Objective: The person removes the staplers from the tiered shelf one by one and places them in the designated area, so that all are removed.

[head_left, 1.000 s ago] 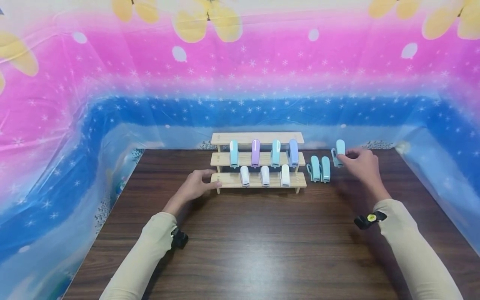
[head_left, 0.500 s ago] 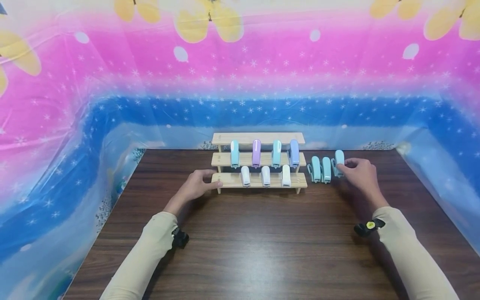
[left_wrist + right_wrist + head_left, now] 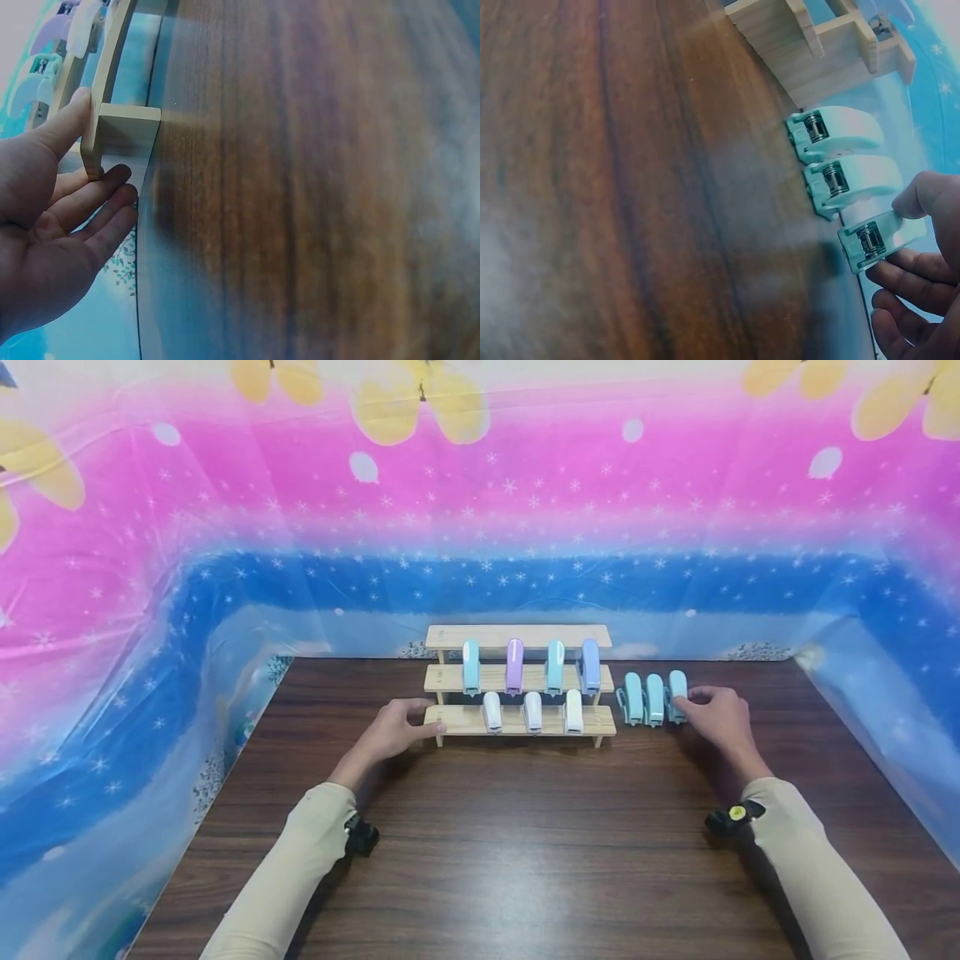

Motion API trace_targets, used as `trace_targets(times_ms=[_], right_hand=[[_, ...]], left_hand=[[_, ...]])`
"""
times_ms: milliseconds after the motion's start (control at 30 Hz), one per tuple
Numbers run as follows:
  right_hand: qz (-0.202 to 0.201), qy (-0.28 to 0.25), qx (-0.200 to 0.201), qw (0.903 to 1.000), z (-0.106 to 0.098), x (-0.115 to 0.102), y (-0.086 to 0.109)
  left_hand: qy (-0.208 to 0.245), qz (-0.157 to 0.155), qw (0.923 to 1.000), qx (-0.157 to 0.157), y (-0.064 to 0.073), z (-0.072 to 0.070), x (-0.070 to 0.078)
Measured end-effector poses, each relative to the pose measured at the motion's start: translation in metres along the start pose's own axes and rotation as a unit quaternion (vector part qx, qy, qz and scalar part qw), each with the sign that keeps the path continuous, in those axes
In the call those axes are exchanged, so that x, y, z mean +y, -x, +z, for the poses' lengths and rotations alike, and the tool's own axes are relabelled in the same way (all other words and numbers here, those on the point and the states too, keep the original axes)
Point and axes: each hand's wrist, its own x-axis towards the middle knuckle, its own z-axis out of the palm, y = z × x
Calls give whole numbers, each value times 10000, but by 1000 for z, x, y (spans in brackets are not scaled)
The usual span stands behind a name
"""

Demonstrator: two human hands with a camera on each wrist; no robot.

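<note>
My right hand (image 3: 717,718) pinches a mint-green mini stapler (image 3: 677,685) between thumb and fingers at the right of a short row. Two more mint staplers stand just left of it, a middle one (image 3: 654,700) and one closest to the rack (image 3: 633,698). In the right wrist view the held stapler (image 3: 870,238) shows its metal spring end, close beside its neighbour (image 3: 866,180). My left hand (image 3: 390,728) grips the left end of the bottom step of a three-tier wooden rack (image 3: 459,720), thumb on top, fingers around the end, as the left wrist view of the rack (image 3: 129,120) shows.
On the middle step stand a light-blue stapler (image 3: 471,667), a purple one (image 3: 513,667), another light-blue one (image 3: 554,667) and a periwinkle one (image 3: 589,667). Several white or cream staplers (image 3: 532,712) line the bottom step. A patterned cloth (image 3: 480,577) hangs behind the brown table (image 3: 480,843).
My right hand has brought the mint stapler forward and down, into line beside the other two mint ones. The left hand stays on the rack.
</note>
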Motion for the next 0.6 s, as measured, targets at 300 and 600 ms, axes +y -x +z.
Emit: trace_targets(times_ms=[300, 600], right_hand=[[7, 99, -80, 9999, 5, 3, 1], [165, 23, -172, 9997, 5, 6, 3]], left_hand=[[-16, 40, 10000, 11, 0, 0, -1], [-40, 36, 10000, 54, 0, 1, -1]])
